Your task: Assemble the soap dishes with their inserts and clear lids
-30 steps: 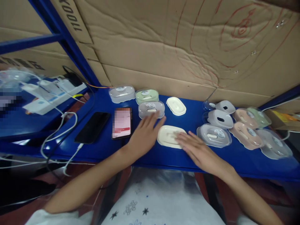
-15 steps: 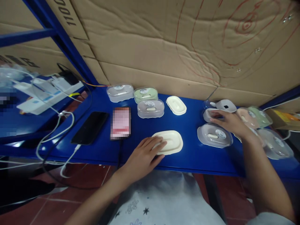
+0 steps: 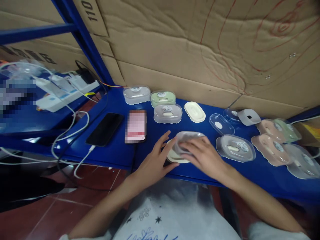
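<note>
In the head view, my right hand grips a greyish oval shell, its fingers closed over the near part of it. The shell sits on or just above a cream oval tray; contact between them is hidden. At the tray's left end is my left hand, with fingers and thumb spread apart around that end. Just right of my right hand lies a grey oval soap-box-like case with a clear lid. Behind the shell rests a second cream tray.
A loose clear lid and a grey shell with a square hole lie at the back right. Pink cases crowd the right end. Grey and green cases stand at the back. Left are two phones and cables.
My right hand has brought the greyish shell leftward from the back right to the cream tray, uncovering a clear lid there. My left hand's fingers have lifted off the tray's top and spread.
</note>
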A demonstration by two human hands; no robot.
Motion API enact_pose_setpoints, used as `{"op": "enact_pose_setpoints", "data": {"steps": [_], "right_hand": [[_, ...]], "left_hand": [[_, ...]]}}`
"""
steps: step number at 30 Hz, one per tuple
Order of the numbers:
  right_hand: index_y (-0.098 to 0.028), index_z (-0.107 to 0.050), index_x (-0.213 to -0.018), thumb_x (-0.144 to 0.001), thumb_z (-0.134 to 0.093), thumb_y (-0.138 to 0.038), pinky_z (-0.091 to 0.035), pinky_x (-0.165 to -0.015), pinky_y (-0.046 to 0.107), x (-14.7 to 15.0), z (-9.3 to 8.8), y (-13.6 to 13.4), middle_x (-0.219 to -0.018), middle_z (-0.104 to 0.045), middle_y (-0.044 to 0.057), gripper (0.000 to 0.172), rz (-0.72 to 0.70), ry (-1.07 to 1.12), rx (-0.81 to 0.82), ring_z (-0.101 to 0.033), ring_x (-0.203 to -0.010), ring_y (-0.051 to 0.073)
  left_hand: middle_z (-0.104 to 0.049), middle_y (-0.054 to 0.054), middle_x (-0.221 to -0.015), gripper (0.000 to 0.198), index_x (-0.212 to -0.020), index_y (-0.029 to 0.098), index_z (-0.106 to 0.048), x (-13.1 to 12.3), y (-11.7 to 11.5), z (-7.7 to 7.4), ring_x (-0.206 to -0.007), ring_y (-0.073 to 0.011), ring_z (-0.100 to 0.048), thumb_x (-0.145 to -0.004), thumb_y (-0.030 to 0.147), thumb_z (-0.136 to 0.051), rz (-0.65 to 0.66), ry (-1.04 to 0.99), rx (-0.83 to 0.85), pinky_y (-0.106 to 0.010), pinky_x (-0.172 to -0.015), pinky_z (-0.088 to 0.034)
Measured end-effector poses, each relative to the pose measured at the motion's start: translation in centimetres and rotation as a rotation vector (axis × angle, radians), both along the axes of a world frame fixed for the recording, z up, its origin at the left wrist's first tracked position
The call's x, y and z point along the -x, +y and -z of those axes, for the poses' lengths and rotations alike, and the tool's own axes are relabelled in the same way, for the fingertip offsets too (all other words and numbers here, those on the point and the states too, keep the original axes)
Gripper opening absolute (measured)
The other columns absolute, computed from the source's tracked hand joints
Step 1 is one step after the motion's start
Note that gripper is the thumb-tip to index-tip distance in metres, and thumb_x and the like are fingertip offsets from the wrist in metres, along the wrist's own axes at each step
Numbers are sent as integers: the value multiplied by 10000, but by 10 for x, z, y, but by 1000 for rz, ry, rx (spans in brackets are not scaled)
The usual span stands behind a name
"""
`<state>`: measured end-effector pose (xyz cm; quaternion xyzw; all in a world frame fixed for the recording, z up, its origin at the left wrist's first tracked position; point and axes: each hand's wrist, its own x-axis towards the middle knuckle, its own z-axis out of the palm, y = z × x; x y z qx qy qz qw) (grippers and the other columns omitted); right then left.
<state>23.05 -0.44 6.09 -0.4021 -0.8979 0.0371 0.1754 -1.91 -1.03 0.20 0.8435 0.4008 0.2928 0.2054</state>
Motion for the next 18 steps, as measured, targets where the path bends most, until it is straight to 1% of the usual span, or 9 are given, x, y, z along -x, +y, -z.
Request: {"op": "enact_pose_setpoints", "data": {"steps": [2,5,8,10,11,12,14,16,18], "right_hand": [[-205,-664,-1408,-1091,-572,-407,-571,-1054,485,14,14,-10,-1326,-740,124,387,-47,14,-5,-701,-1218,274],[-199,-582,-1521,-1097,-557,-305,-522,-1183,509,15,23,-17,-1455,-685,117,438,-143,-8,1,-612,-1396,258],[-245,-476,-1616,-1089,-500,-171,-450,-1266,505,3,20,-17,-1569,-607,74,533,-231,-42,33,-515,-1506,211],[-250,-485,-1612,-1095,-496,-199,-451,-1264,488,-12,12,-11,-1569,-609,64,520,-225,-48,42,-532,-1491,203],[-243,-535,-1575,-1102,-499,-238,-459,-1251,493,-23,7,-4,-1535,-640,69,474,-171,-54,25,-563,-1462,214],[-233,-595,-1518,-1108,-500,-284,-466,-1233,510,-35,2,5,-1491,-674,80,424,-70,-69,-2,-593,-1429,236],[-212,-696,-1381,-1104,-510,-366,-491,-1164,557,-63,-6,32,-1393,-725,120,367,249,-136,-46,-651,-1341,300],[-182,-716,-1335,-1059,-582,-437,-529,-1060,581,-92,-11,64,-1335,-739,173,399,547,-263,38,-691,-1247,366],[-172,-766,-1192,-967,-719,-433,-582,-917,507,-116,-13,91,-1147,-793,166,347,635,-330,166,-755,-1051,351]], "left_hand": [[-275,-181,-1750,754,-1690,304,-247,0,1,2,-1547,-375,-445,-1058,397,-647,19,29,-83,-605,-1187,-517],[-450,-173,-1668,606,-1621,233,-397,-2,3,5,-1558,-370,-430,-1076,380,-615,54,87,-214,-627,-1233,-462],[-537,-159,-1613,569,-1552,179,-486,-3,5,6,-1556,-355,-441,-1061,421,-641,74,138,-265,-593,-1234,-479],[-546,-145,-1611,549,-1518,172,-522,-3,5,5,-1555,-355,-445,-1052,430,-657,79,168,-277,-587,-1231,-488],[-548,-138,-1611,531,-1501,175,-538,-3,5,4,-1553,-356,-449,-1048,424,-665,79,178,-278,-587,-1229,-490],[-549,-132,-1611,511,-1485,181,-551,-3,4,4,-1552,-356,-450,-1046,411,-673,81,183,-275,-586,-1229,-492],[-519,-135,-1635,480,-1470,193,-562,-3,3,3,-1557,-356,-445,-1043,376,-682,75,176,-259,-583,-1230,-494],[-439,-154,-1687,461,-1472,205,-557,-3,2,2,-1566,-355,-434,-1045,329,-676,59,145,-232,-581,-1235,-488],[-354,-170,-1730,441,-1468,221,-553,-3,0,2,-1576,-356,-420,-1047,291,-664,43,93,-200,-588,-1239,-479]]}}
